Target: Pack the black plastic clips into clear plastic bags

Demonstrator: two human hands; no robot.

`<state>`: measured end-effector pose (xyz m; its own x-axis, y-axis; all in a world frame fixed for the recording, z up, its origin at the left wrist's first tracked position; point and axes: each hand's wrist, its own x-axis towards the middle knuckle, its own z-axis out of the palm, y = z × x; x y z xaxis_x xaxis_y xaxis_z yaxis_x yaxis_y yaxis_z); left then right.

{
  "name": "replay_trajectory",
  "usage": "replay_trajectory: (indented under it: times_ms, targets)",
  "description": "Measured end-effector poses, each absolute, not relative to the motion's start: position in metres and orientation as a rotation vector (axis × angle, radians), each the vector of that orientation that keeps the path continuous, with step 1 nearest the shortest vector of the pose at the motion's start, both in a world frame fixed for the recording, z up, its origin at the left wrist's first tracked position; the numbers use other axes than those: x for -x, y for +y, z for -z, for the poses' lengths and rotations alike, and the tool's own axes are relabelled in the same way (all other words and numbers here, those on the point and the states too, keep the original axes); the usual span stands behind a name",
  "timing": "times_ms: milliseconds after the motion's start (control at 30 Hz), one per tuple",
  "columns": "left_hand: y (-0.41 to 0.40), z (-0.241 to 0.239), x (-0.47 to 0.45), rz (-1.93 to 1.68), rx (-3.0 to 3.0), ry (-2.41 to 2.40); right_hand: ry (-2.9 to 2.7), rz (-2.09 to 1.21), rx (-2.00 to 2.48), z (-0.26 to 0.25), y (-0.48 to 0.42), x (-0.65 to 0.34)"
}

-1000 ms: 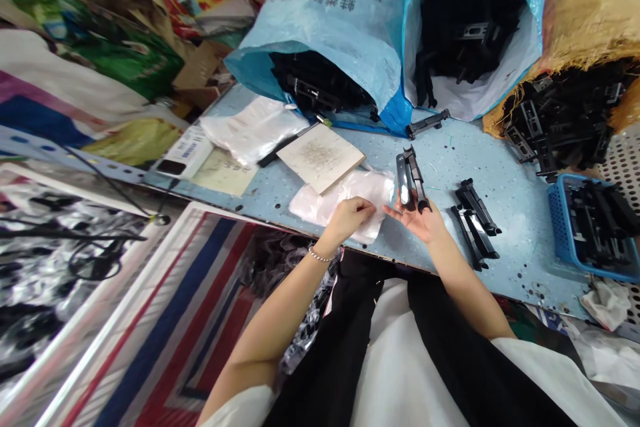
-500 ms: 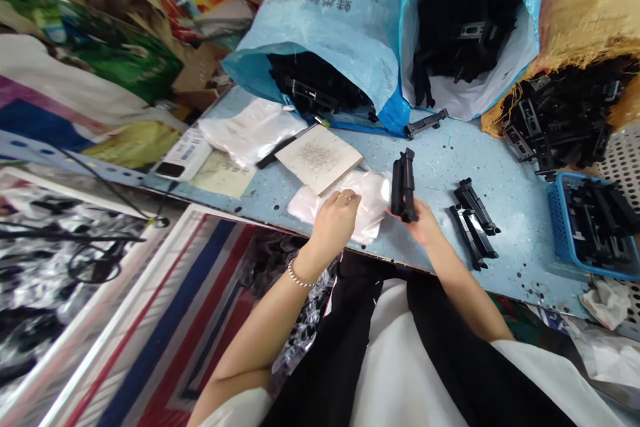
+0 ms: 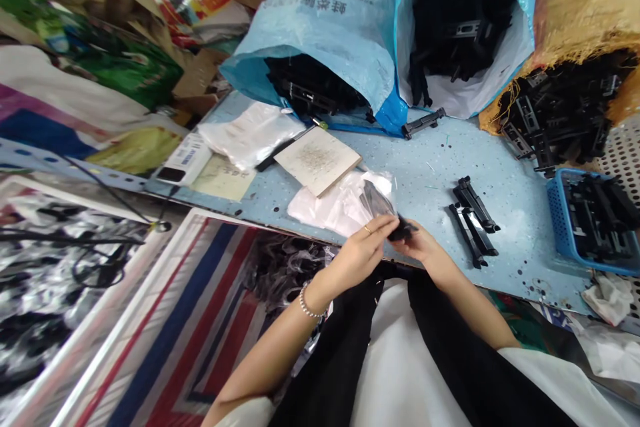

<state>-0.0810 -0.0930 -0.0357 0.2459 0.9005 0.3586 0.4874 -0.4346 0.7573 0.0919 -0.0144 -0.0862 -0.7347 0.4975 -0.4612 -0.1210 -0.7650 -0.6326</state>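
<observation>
My left hand [image 3: 367, 247] pinches a small clear plastic bag [image 3: 375, 199] with black, bar-shaped plastic parts partly inside it. Close beside it, my right hand [image 3: 421, 243] is closed around the lower end of the same black parts [image 3: 401, 232]. Where the bag's mouth ends is hidden by my fingers. Under and beyond my hands lies a stack of clear plastic bags [image 3: 325, 208], its far side beneath a square, speckled board [image 3: 320, 159]. Several loose black parts [image 3: 475, 223] lie on the table to the right of my right hand.
Two blue woven sacks [image 3: 330, 20] [image 3: 400, 33] and a yellow sack [image 3: 585, 7], all holding black parts, lie along the back. A blue basket [image 3: 559, 227] of parts stands at right. One black part [image 3: 424, 123] lies before the sacks. A striped sack [image 3: 190, 320] is below the table's left edge.
My left hand has moved right from the bag stack, bringing a clear bag to the right hand. The black parts, held upright before, are now lower and partly in the bag.
</observation>
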Motion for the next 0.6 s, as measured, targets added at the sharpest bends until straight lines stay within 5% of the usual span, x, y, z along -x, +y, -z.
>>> replay_trajectory:
  times_ms: [133,333,500,600]
  targets:
    - [-0.106,0.033,0.072,-1.015,-2.083,1.224,-1.267,-2.079,1.124,0.067,-0.037,-0.084]
    - [-0.16,-0.021,0.131,-0.711,-1.997,1.421,-1.698,-2.073,1.073,0.015,-0.048,-0.135]
    - [-0.178,0.015,0.208,-0.108,-1.768,1.547,-2.269,-0.596,2.093,0.002,-0.032,-0.22]
    - [-0.161,0.069,0.22,0.183,-1.648,1.771,-2.453,-0.094,2.353,0.013,-0.033,-0.254]
